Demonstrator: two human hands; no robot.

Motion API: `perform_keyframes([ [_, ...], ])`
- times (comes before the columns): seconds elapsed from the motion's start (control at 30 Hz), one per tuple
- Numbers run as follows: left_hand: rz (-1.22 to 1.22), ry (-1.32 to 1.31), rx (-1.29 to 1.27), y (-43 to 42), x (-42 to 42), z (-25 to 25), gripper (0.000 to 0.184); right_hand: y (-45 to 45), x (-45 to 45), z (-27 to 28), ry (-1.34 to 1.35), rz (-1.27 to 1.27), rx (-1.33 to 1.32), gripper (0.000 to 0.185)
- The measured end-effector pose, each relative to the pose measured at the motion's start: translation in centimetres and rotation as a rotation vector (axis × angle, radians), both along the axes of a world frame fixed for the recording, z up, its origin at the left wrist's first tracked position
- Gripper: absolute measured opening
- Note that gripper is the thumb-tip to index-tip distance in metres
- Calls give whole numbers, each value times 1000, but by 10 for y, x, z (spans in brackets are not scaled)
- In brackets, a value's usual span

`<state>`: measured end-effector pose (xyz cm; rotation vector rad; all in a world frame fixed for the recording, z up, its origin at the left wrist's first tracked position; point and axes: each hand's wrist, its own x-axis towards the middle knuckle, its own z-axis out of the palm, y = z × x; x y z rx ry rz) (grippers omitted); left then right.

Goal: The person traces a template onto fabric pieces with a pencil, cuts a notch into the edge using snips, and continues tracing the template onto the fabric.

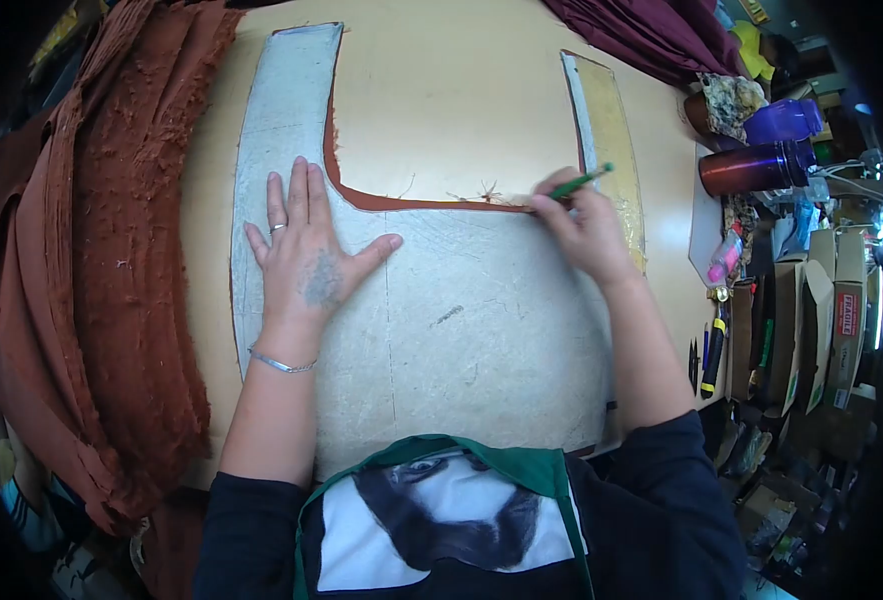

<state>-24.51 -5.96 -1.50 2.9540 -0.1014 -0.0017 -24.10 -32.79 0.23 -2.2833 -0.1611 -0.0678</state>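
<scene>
A large grey U-shaped pattern piece (471, 320) lies flat on the table, with rust-brown fabric (391, 203) showing as a strip along its inner curve. My left hand (306, 245) presses flat on the left side of the pattern, fingers spread and pointing away from me. In my right hand (586, 225) is a green pencil (581, 182), gripped between thumb and fingers. That hand sits at the right end of the inner edge. The pencil's tip is hidden behind the fingers. Loose threads (488, 193) lie just beyond the brown strip.
Rust-brown cloth (141, 250) is heaped along the left side of the table (451, 100). Dark red cloth (641, 35) lies at the far right. A dark tumbler (751, 168), a purple bottle (781, 122), a yellow-black cutter (713, 350) and cardboard boxes (816, 320) line the right side.
</scene>
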Motion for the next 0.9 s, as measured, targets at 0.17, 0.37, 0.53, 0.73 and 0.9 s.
perform_keyframes([
  [0.17, 5, 16, -3, -2, 0, 1, 106, -14, -3, 8, 35, -22, -44, 11],
  [0.37, 26, 11, -30, 0, -1, 2, 108, 55, 13, 3, 5, 122, 42, 15],
  [0.53, 3, -22, -57, 3, -1, -3, 106, 128, 34, -4, -98, 289, 47, 15],
  [0.73, 9, -21, -75, 2, -1, 0, 106, 125, 30, -4, -58, 278, 131, 17],
  [0.9, 40, -2, -35, -1, -2, 2, 107, -6, 2, -2, 60, 44, 84, 10],
])
